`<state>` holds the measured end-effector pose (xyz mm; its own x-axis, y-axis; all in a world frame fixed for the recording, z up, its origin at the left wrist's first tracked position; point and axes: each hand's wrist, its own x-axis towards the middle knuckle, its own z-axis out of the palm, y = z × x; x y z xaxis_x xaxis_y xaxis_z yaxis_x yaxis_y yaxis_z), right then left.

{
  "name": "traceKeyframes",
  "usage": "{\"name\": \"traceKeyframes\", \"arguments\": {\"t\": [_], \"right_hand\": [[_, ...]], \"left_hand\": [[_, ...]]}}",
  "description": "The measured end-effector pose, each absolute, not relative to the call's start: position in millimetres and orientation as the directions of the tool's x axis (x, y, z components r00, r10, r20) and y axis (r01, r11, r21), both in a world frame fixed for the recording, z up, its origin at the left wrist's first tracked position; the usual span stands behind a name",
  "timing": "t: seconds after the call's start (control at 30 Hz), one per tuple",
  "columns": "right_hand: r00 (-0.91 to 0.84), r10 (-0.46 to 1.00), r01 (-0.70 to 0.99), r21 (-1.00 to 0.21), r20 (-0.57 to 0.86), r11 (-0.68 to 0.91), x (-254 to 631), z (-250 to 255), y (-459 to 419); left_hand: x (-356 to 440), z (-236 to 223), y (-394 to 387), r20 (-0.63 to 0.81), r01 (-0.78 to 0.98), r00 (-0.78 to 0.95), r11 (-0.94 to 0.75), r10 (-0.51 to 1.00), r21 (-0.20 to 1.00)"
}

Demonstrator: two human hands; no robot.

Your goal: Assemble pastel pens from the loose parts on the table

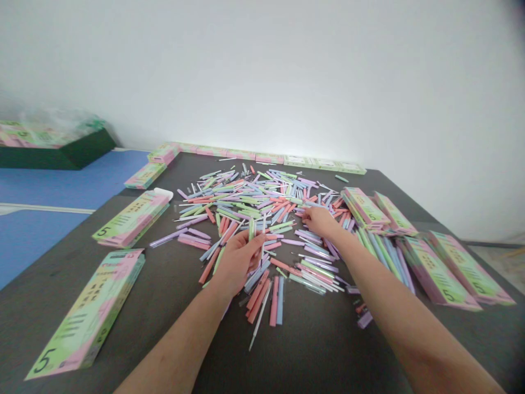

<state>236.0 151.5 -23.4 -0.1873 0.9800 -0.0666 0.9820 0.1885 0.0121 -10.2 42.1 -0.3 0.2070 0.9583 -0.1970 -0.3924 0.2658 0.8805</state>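
Note:
My left hand (240,257) is closed around a light green pen barrel (251,225), which points upward between thumb and fingers. A thin white refill (263,232) stands beside the barrel, seemingly in the same grip. Further right, my right hand (320,220) reaches down into a big loose pile of pen parts (241,200). Its fingertips are drawn together at the pile; what they pinch, if anything, is hidden. Purple, blue, green and coral barrels lie under and around both hands. Nearer to me, coral barrels (258,293) lie beside another white refill (259,320).
Pink-and-green cartons marked 5 lie at the left (88,312) and right (441,271). More cartons (241,155) line the far edge of the dark table (320,350). A dark green tray (88,150) holding cartons and clear plastic sits on a blue surface (45,186).

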Motion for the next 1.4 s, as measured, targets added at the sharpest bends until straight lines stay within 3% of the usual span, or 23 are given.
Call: {"name": "traceKeyframes", "arguments": {"t": [0.4, 0.6, 1.2, 1.4], "right_hand": [[-0.169, 0.984, 0.979, -0.106, 0.051, 0.174, 232, -17, 140], [-0.18, 0.983, 0.97, -0.16, 0.023, 0.181, 232, -9, 139], [-0.199, 0.978, 0.98, -0.033, -0.065, 0.198, 202, -14, 166], [-0.206, 0.974, 0.978, -0.04, -0.089, 0.203, 198, -13, 168]], "left_hand": [[-10, -2, 41, -0.181, -0.379, 0.247, 0.267, 0.952, 0.886], [-9, -3, 42, -0.189, -0.389, 0.24, 0.272, 0.952, 0.88], [-10, -4, 40, -0.198, -0.374, 0.261, 0.288, 0.945, 0.882], [-10, -2, 39, -0.206, -0.369, 0.26, 0.294, 0.943, 0.882]]}}
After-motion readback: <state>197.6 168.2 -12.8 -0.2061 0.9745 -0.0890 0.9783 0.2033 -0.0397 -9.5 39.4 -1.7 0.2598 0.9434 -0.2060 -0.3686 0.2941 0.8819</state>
